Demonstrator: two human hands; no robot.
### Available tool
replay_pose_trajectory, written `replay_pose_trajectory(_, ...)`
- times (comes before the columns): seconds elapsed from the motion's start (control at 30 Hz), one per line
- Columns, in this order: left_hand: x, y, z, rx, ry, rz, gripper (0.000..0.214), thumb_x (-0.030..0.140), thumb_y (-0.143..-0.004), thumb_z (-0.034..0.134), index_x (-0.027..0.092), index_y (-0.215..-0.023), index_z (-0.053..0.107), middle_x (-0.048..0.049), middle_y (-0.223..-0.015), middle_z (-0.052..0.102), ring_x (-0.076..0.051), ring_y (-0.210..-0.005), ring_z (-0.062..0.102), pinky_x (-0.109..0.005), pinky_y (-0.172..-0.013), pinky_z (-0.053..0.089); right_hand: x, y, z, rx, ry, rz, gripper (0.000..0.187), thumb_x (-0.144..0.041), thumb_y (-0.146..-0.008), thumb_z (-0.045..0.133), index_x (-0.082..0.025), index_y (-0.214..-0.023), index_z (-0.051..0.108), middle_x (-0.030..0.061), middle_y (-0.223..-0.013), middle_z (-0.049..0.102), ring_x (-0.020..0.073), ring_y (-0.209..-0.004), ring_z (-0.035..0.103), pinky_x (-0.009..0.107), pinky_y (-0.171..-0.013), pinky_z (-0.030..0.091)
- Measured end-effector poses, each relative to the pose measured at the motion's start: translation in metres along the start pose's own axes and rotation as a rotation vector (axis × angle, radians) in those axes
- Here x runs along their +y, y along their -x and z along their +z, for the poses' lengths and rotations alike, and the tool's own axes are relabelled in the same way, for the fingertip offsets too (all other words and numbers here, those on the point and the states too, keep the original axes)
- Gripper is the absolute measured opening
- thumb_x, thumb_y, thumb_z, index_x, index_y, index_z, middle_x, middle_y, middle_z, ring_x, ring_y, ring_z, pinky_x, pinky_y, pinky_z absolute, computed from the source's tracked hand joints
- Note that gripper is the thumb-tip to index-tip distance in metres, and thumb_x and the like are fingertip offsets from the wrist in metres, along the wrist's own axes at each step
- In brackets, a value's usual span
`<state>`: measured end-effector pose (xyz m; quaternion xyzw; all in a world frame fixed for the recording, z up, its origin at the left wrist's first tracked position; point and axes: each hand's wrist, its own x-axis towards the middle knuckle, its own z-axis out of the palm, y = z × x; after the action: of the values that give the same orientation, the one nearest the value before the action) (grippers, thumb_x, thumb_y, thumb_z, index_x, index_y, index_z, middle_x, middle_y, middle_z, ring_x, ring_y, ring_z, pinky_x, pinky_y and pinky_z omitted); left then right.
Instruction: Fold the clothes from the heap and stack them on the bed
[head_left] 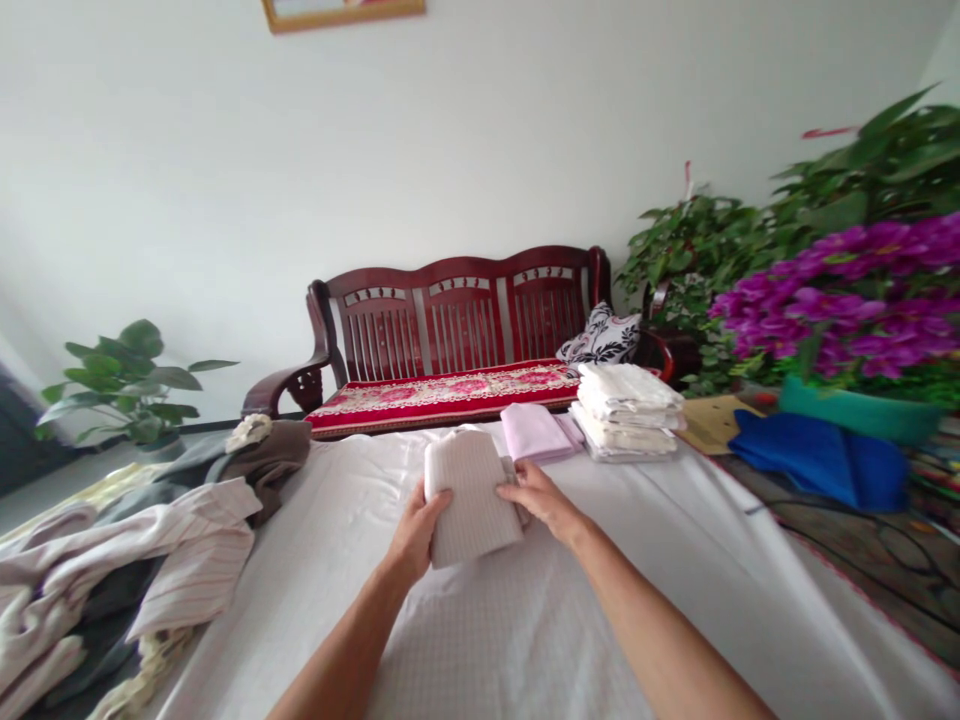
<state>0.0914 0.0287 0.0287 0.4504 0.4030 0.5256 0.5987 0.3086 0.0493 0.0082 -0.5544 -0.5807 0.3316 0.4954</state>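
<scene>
A folded pale pink-white striped cloth [469, 492] sits on the white sheet [525, 620] of the table. My left hand [418, 535] grips its lower left edge, thumb on top and fingers closed round it. My right hand [541, 498] holds its right edge with fingers curled on the fabric. Just behind lies a folded lilac cloth [534, 432], and to its right a stack of folded white cloths [626, 410].
A heap of unfolded garments [135, 560] covers the left side. A blue cloth [817, 455] and a pot of purple flowers [855, 320] stand at the right. A red wooden bench [457, 340] with a patterned cushion [600, 338] stands behind, a green plant [127, 385] to its left.
</scene>
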Motion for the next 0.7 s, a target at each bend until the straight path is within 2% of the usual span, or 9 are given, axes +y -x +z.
replay_pose_trajectory(0.13, 0.005, -0.003, 0.001, 0.042, 0.052, -0.011, 0.062, 0.044, -0.064, 0.077, 0.020, -0.117, 0.056, -0.0008, -0.086, 0.071, -0.021, -0.075, 0.067, -0.029, -0.064, 0.053, -0.012, 0.005, 0.006, 0.037, -0.175, 0.039, 0.040, -0.044, -0.069, 0.069, -0.021, -0.100, 0.057, 0.0065, -0.100, 0.074, 0.0251, -0.095, 0.070, 0.035, -0.078, 0.055)
replay_pose_trajectory(0.23, 0.009, -0.009, 0.004, 0.050, 0.037, -0.006, 0.061, 0.046, -0.068, 0.077, 0.019, -0.118, 0.057, -0.0032, -0.090, 0.072, -0.022, -0.077, 0.069, -0.029, -0.065, 0.054, -0.015, 0.000, 0.011, 0.116, -0.240, 0.061, 0.044, -0.043, -0.066, 0.069, -0.021, -0.102, 0.056, 0.0056, -0.093, 0.073, 0.0247, -0.087, 0.070, 0.035, -0.073, 0.055)
replay_pose_trajectory(0.33, 0.013, -0.014, 0.007, 0.001, 0.037, 0.001, 0.062, 0.053, -0.073, 0.074, 0.020, -0.123, 0.057, -0.0052, -0.099, 0.073, -0.021, -0.082, 0.070, -0.029, -0.068, 0.055, -0.018, -0.014, 0.007, 0.186, -0.267, 0.077, 0.046, -0.041, -0.062, 0.068, -0.021, -0.101, 0.055, 0.0049, -0.085, 0.072, 0.0239, -0.077, 0.069, 0.034, -0.066, 0.054)
replay_pose_trajectory(0.43, 0.010, -0.015, 0.003, -0.038, 0.021, -0.010, 0.070, 0.061, -0.079, 0.068, 0.026, -0.136, 0.050, -0.0069, -0.113, 0.071, -0.021, -0.085, 0.072, -0.032, -0.072, 0.056, -0.024, -0.039, -0.010, 0.248, -0.293, 0.069, 0.048, -0.040, -0.059, 0.069, -0.021, -0.102, 0.056, 0.0061, -0.087, 0.073, 0.0240, -0.078, 0.070, 0.033, -0.065, 0.054)
replay_pose_trajectory(0.53, -0.001, -0.014, -0.008, 0.016, -0.091, 0.003, 0.084, 0.062, -0.074, 0.074, 0.026, -0.142, 0.042, -0.0119, -0.122, 0.067, -0.022, -0.089, 0.072, -0.036, -0.077, 0.057, -0.033, -0.070, -0.037, 0.326, -0.302, 0.036, 0.052, -0.039, -0.057, 0.070, -0.020, -0.103, 0.058, 0.0075, -0.093, 0.074, 0.0237, -0.082, 0.070, 0.032, -0.067, 0.054)
replay_pose_trajectory(0.63, -0.017, -0.016, -0.019, 0.086, -0.176, 0.035, 0.089, 0.060, -0.065, 0.080, 0.021, -0.137, 0.046, -0.0132, -0.113, 0.069, -0.023, -0.085, 0.072, -0.036, -0.076, 0.056, -0.035, -0.099, -0.063, 0.415, -0.276, 0.004, 0.050, -0.038, -0.057, 0.069, -0.019, -0.102, 0.061, 0.0064, -0.092, 0.074, 0.0225, -0.082, 0.069, 0.029, -0.066, 0.053)
replay_pose_trajectory(0.7, -0.026, -0.019, -0.024, 0.100, -0.192, 0.049, 0.085, 0.059, -0.064, 0.079, 0.019, -0.133, 0.049, -0.0114, -0.106, 0.070, -0.021, -0.081, 0.072, -0.035, -0.075, 0.056, -0.028, -0.113, -0.076, 0.454, -0.238, 0.003, 0.041, -0.036, -0.058, 0.066, -0.018, -0.095, 0.065, 0.0045, -0.082, 0.073, 0.0216, -0.077, 0.068, 0.028, -0.062, 0.051)
